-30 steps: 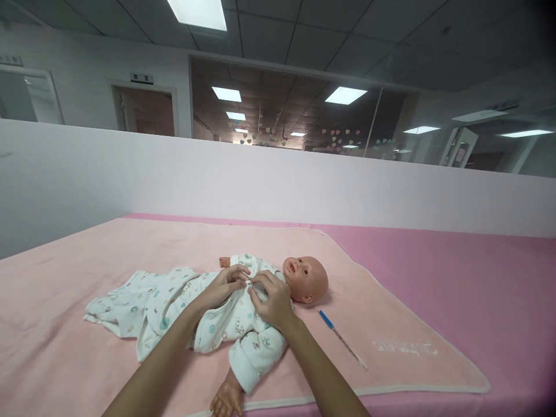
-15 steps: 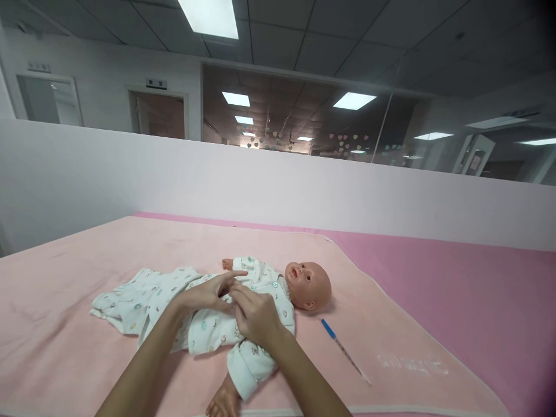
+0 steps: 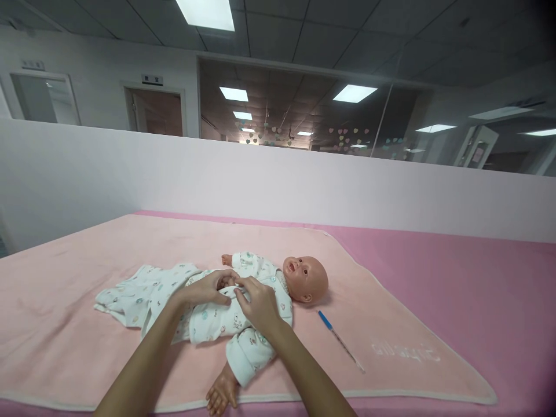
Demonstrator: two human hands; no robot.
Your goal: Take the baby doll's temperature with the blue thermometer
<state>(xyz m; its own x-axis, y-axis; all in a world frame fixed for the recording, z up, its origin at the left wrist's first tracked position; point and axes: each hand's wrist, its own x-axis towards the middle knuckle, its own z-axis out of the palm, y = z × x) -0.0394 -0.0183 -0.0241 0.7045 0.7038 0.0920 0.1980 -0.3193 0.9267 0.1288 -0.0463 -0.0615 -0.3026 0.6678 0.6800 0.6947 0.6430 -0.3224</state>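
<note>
A bald baby doll (image 3: 306,279) lies on its back, head to the right, in a white baby top (image 3: 212,324) with small printed figures. My left hand (image 3: 211,289) rests on the front of the top, its fingers and thumb curved round the cloth at the doll's middle. From the right, my right hand (image 3: 259,301) meets it with fingertips and thumb closed on the same front edge. The fingertips of both hands nearly touch, and what lies between them is mostly hidden. Matching white cloth (image 3: 134,295) covers the doll's lower part.
A thin glass thermometer (image 3: 341,341) with a blue end lies right of the doll. Under everything is a pale pink blanket (image 3: 412,324) on a darker pink surface (image 3: 469,278). A white low wall (image 3: 278,188) stands behind.
My hands stay at the front of the top. The left forefinger, stretched out before, is now bent in, and the right fingers have shifted slightly. The view has tilted a little.
</note>
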